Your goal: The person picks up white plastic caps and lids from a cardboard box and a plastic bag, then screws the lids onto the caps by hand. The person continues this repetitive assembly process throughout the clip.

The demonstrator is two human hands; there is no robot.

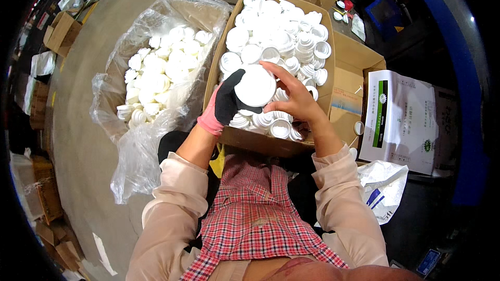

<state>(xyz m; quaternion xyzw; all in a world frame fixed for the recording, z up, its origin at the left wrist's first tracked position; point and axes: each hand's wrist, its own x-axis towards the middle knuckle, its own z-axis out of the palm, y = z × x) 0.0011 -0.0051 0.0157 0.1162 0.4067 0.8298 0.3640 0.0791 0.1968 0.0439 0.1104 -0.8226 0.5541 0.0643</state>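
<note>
A round white plastic cap (255,86), its flat face up, is held above the near part of an open cardboard box (263,142). My left hand (225,103), in a black and pink glove, is closed round its left side. The bare fingers and thumb of my right hand (298,99) curve round the right side, with fingertips at the rim. Beneath and beyond my hands, the box is heaped with similar white caps (284,39), many showing ridged sides, some nested in stacks. The cap's underside is hidden.
Left of the box, a clear plastic bag (117,65) holds off-white plastic pieces (156,73). To the right stand another open cardboard box (346,67) and a white printed carton (401,125). A crumpled white sack (384,187) lies nearer. More cartons (63,34) line the far left.
</note>
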